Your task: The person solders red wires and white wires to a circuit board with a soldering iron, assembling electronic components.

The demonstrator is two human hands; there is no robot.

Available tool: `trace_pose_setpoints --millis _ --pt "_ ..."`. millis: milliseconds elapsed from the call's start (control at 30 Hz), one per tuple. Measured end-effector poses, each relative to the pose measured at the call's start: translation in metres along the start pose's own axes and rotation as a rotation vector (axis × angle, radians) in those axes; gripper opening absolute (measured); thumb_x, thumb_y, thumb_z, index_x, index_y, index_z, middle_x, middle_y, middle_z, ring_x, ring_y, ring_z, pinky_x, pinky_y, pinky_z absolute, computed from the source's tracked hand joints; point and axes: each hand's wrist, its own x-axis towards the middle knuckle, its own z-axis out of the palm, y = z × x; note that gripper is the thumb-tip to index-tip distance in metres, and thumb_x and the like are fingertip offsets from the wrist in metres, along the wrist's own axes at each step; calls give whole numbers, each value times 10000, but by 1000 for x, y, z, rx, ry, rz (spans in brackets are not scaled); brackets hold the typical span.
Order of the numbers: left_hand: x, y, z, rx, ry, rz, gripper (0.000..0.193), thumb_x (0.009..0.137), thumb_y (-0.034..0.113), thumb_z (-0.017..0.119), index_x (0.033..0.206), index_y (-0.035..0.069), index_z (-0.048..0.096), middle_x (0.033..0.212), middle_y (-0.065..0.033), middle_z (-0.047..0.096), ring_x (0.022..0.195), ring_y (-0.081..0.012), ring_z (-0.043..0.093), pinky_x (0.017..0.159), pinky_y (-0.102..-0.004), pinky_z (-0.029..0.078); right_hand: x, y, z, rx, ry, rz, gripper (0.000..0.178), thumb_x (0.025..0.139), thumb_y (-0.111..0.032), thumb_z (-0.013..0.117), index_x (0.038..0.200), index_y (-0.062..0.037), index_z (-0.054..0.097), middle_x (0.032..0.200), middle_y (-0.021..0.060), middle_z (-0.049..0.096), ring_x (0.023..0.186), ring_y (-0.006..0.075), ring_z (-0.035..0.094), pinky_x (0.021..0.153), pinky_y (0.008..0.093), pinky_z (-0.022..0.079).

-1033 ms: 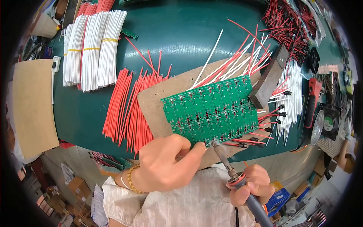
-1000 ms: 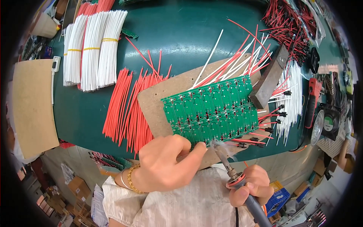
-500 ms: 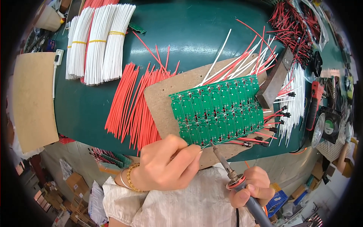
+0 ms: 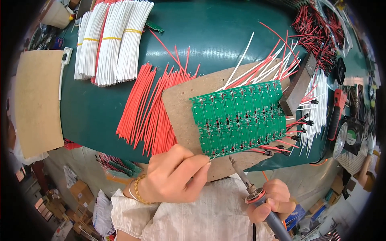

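My right hand [image 4: 271, 201] grips a soldering iron [image 4: 255, 193], its tip just below the lower edge of a green circuit board panel [image 4: 241, 116] and apart from it. At the panel's lower left corner, my left hand [image 4: 177, 174] is closed in a pinch on a thin strand of solder wire [image 4: 214, 157], whose end shows at the board's edge. The panel lies tilted on a brown fibreboard [image 4: 179, 104]. A dark metal bar [image 4: 297, 86] rests over its right end. Red and white wires [image 4: 257, 68] stick out from behind the panel's far edge.
Loose red wires [image 4: 157, 108] lie left of the fibreboard. Banded white wire bundles [image 4: 110, 44] stand at the far left, beside a tan sheet [image 4: 39, 104]. On the right are white wires [image 4: 315, 116], a red-handled tool [image 4: 337, 112] and a heap of red and black wires [image 4: 315, 32].
The soldering iron's tip has come away from the panel's lower edge and now sits slightly lower. The whole view has shifted a little, moving the table's things rightward. My left hand keeps its pinch.
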Motion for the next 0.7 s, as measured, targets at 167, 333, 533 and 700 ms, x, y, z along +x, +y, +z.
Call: trace_pose_setpoints --millis 167,333,533,700 --pt "-3 -1 3 -2 4 -6 193 655 -11 733 829 39 666 672 -45 534 503 -165 532 419 -266 412 4 0 8 24 -35 6 239 880 -172 559 873 -46 356 420 6 419 339 128 343 357 306 273" --pt "-1 -3 4 61 -18 -17 222 631 12 755 832 74 683 682 -38 557 518 -175 537 431 -276 403 5 -1 16 8 -66 18 249 892 -182 564 883 -44 357 417 8 435 335 122 354 352 306 276" --pt "-2 -5 -3 96 -48 40 267 607 11 765 854 86 695 675 -27 547 487 -157 521 420 -273 390 0 -1 17 41 -27 -41 251 878 -190 588 860 -46 383 449 3 391 333 118 325 352 301 272" --pt "-11 -6 -8 18 34 -51 198 640 -58 719 817 8 661 645 -38 508 472 -139 511 393 -249 398 -3 -4 17 4 85 -72 250 857 -174 603 850 -42 391 458 1 363 338 116 322 355 289 268"
